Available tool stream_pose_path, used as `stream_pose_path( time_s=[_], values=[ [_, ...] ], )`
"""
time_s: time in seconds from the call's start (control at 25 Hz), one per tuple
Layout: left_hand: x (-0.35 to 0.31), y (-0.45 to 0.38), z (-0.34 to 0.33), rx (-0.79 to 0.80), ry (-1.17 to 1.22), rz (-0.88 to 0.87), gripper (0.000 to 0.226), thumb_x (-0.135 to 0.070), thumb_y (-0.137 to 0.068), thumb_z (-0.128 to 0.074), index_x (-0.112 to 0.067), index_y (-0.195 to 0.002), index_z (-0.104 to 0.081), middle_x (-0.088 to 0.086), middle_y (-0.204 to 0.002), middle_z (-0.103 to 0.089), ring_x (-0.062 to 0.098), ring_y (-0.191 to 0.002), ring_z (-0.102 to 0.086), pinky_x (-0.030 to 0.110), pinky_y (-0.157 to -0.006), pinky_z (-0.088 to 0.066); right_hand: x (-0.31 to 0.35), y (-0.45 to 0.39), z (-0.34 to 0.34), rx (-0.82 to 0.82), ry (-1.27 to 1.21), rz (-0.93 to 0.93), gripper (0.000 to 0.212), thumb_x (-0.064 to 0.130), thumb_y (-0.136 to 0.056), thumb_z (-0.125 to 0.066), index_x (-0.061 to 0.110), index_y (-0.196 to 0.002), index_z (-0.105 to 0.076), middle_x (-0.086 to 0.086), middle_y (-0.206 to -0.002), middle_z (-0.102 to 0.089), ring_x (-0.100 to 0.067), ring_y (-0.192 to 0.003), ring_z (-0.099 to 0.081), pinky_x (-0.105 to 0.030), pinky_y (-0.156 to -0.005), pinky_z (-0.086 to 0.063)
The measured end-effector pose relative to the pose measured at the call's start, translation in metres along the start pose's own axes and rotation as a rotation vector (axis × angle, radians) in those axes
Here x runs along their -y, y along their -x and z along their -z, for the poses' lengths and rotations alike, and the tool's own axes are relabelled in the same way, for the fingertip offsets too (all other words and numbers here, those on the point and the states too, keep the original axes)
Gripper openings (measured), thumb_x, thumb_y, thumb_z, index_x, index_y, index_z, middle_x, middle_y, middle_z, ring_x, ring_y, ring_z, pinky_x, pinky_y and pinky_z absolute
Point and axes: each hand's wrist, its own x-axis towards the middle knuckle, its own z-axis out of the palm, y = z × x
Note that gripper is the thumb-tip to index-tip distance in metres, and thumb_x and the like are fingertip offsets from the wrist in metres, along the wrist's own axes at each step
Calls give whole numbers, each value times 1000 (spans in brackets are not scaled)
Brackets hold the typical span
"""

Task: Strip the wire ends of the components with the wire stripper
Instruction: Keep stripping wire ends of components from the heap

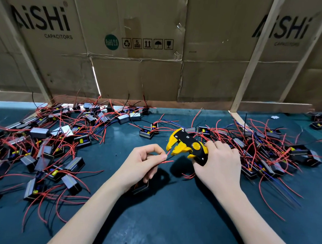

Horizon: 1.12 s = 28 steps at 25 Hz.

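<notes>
cardboard walls (140, 73) back a teal mat (160, 216); left hand (140, 164) pinches red wire (168, 154), right hand (220, 163) grips stripper (185, 144).

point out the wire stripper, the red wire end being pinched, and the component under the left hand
wire stripper (187, 146), head view, on its black and yellow body
red wire end (168, 153), head view, on the tip past the fingers
component (141, 188), head view, on its dark casing below the palm

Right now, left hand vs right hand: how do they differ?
The left hand pinches thin red wire ends at its fingertips; the right hand wraps round the stripper handles. Left sits nearer the component pile on its side; right nearer the other pile. Both are bare, above the mat.
</notes>
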Motion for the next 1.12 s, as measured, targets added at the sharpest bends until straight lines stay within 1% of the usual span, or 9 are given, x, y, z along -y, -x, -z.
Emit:
stream_pose_path(
  time_s=[0.24,0.48,0.56,0.68,0.72,0.8,0.88,0.96,1.12],
  values=[
    [-4,1,-2,-3,-29,5,20,-23,-96,-59,-23,-76,-61,-4,-39,-41,9,-33,-28,15,-37,-27,0,-2,4,-53,-18,46,37,34,-55,-83,12,-67,-56,-6,-64,-55,-31,-63,-55,-36,-63,-35],
    [-6,2,-2,9,-17,17,20,-23,-95,-60,-24,-75,-62,-5,-39,-39,6,-35,-28,14,-36,-27,-5,-5,7,-1,25,72,35,36,-54,-83,14,-61,-57,-5,-60,-59,-31,-60,-60,-34,-62,-35],
    [-6,2,-1,14,-22,22,20,-24,-95,-61,-25,-75,-63,-5,-40,-38,5,-35,-29,14,-37,-28,-6,-6,7,20,23,80,33,38,-57,-81,15,-61,-58,-4,-62,-61,-30,-61,-61,-33,-61,-34],
    [-4,2,0,20,-16,25,19,-24,-94,-62,-25,-75,-65,-6,-41,-38,5,-36,-31,14,-37,-28,-7,-7,6,84,61,43,31,47,-67,-71,18,-65,-62,-2,-68,-66,-31,-69,-64,-29,-58,-29],
    [-3,1,0,27,-9,25,20,-24,-94,-62,-25,-74,-65,-7,-42,-39,5,-37,-32,14,-37,-28,-7,-7,5,98,68,17,32,49,-69,-69,18,-66,-63,-3,-69,-66,-32,-70,-64,-28,-56,-29],
    [-2,2,0,45,16,13,21,-25,-95,-62,-23,-74,-67,-7,-45,-42,5,-40,-35,14,-39,-30,-7,-6,3,88,65,18,32,48,-67,-73,18,-66,-65,-5,-67,-65,-32,-69,-64,-29,-57,-31],
    [-2,2,2,51,41,-18,21,-27,-94,-63,-21,-75,-70,-5,-51,-46,6,-43,-37,14,-41,-31,-10,-6,0,51,63,42,37,46,-62,-80,13,-71,-65,-7,-69,-64,-32,-71,-63,-34,-63,-36],
    [-2,2,4,44,52,-34,20,-28,-93,-63,-19,-77,-71,-4,-57,-51,8,-43,-38,13,-43,-31,-16,-6,-1,39,73,11,41,45,-62,-81,10,-74,-64,-9,-72,-63,-33,-74,-62,-37,-68,-39],
    [0,0,5,3,50,-20,18,-22,-95,-62,-19,-79,-70,-3,-65,-58,11,-40,-38,13,-43,-30,-17,-5,-2,16,57,-15,41,43,-59,-83,10,-70,-62,-8,-67,-61,-33,-68,-61,-38,-66,-40]
  ],
)
